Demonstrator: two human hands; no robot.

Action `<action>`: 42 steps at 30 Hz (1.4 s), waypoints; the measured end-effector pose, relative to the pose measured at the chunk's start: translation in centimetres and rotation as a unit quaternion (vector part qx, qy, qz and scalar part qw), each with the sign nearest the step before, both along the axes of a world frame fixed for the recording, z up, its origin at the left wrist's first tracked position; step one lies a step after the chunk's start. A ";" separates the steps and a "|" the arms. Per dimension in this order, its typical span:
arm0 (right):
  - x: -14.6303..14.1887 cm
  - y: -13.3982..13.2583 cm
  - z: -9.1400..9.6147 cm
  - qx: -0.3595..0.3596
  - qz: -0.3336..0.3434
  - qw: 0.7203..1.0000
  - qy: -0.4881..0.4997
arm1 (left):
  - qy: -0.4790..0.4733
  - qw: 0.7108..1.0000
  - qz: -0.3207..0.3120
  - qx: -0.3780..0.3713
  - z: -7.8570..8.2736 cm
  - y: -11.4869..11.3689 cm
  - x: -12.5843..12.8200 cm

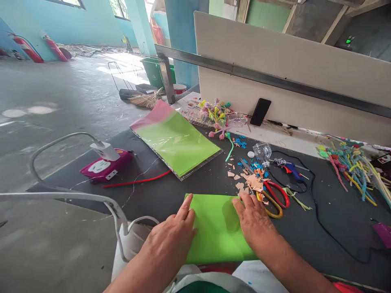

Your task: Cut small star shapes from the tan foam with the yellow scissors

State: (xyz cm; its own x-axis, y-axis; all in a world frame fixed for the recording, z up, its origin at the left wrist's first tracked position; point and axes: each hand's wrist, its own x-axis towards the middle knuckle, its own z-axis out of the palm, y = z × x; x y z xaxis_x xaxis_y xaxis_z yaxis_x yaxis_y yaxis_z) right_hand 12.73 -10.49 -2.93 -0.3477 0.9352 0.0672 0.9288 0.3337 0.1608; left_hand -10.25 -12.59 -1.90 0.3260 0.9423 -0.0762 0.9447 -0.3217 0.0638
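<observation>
A bright green craft sheet (pixel 218 230) lies at the table's near edge, directly in front of me. My left hand (pixel 172 234) holds its left side, the index finger stretched along the far left corner and the other fingers curled at the edge. At the far right corner, the bent fingers of my right hand (pixel 255 217) press on the sheet and hold it. Close to my right hand are scissors with red handles (pixel 277 193) and another pair with yellow handles (pixel 273 209), partly under peach scraps (pixel 255 182).
Beyond my hands lies a clear pack of green and pink sheets (pixel 180 142). A purple power strip (pixel 105 165) with a white charger sits left. A blue glue gun (pixel 293 171), its black cord, pipe cleaners (pixel 359 171) and a phone (pixel 260 112) occupy the right and back.
</observation>
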 end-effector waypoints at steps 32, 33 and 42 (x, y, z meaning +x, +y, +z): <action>-0.1 -0.7 0.8 -0.036 0.027 0.999 -0.023 | -0.126 0.984 -0.093 -0.086 -0.2 -2.1 6.0; -0.1 -0.7 0.7 -0.035 0.028 0.999 -0.028 | -0.123 0.985 -0.088 -0.089 -0.3 -2.3 5.3; 0.1 -0.8 0.8 -0.019 0.033 0.999 -0.021 | -0.004 0.998 -0.064 0.021 -3.5 -3.5 0.2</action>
